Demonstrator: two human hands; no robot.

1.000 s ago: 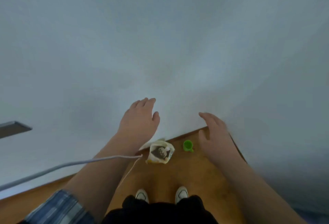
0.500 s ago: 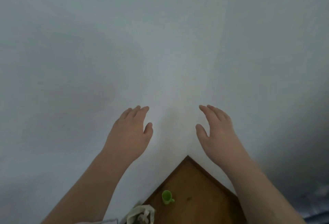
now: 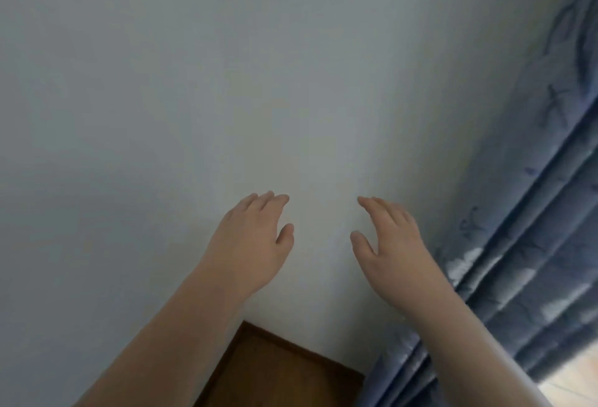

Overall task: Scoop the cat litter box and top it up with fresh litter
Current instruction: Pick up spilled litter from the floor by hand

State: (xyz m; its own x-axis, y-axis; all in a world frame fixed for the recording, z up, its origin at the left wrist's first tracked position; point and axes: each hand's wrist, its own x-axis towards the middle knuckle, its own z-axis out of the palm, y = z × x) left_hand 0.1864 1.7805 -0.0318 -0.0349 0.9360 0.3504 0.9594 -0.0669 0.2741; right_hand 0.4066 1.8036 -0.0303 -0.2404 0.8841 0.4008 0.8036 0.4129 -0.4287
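- Fingers (image 3: 268, 201) of the left hand (image 3: 252, 241): straight, close together, thumb apart, holding nothing, raised before a pale grey painted wall (image 3: 291, 83).
- Brown wooden floor (image 3: 275, 371): below, between the forearms.
- Right hand (image 3: 393, 245): fingers likewise, empty.
- Blue patterned fabric curtain (image 3: 517, 245): far right.
- Litter box: I cannot tell where.

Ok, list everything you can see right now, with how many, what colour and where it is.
wall: one, pale grey-white, fills most of the view
floor: one patch, brown wood with a darker edge, bottom centre at the foot of the wall
curtain: one, blue with a faint pattern, hangs in folds down the right side
bright patch: one, pale, bottom right corner beyond the curtain; too blurred to name
left hand: one, bare, fingers straight, holds nothing, left of centre before the wall
right hand: one, bare, fingers straight, holds nothing, right of centre beside the curtain
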